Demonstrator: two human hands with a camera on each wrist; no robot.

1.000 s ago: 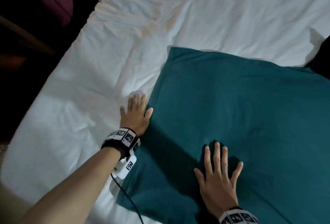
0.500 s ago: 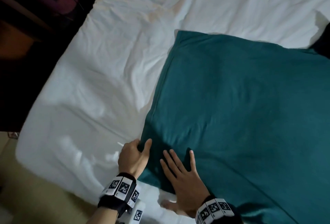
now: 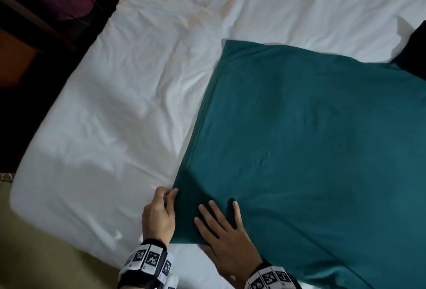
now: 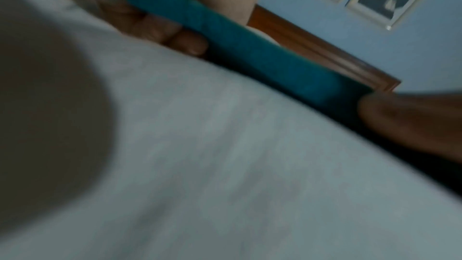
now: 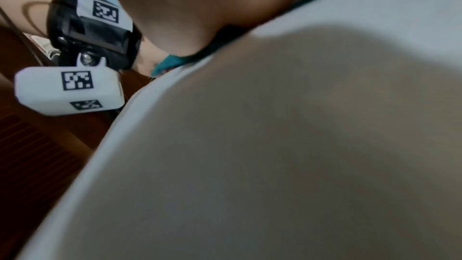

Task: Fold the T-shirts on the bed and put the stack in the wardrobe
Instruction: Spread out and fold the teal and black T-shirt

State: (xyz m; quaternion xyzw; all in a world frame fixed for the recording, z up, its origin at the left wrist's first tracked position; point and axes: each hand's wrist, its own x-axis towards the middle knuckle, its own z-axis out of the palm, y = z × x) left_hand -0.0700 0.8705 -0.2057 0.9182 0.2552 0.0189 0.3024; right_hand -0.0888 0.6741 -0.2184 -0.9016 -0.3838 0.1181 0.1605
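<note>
At six o'clock on the bed [image 3: 110, 108]: left hand [image 3: 159, 216] pinching the teal T-shirt [image 3: 311, 150] corner, right hand [image 3: 227, 240] flat, fingers spread, pressing beside. Best lifted evenly, hem kept taut, laid toward two o'clock.

Both wrists wore black bands [image 3: 143, 263] faced with white tiles printed in black square-code markers; a white marker-printed block [image 5: 67, 90] hung bolted under the left one
</note>
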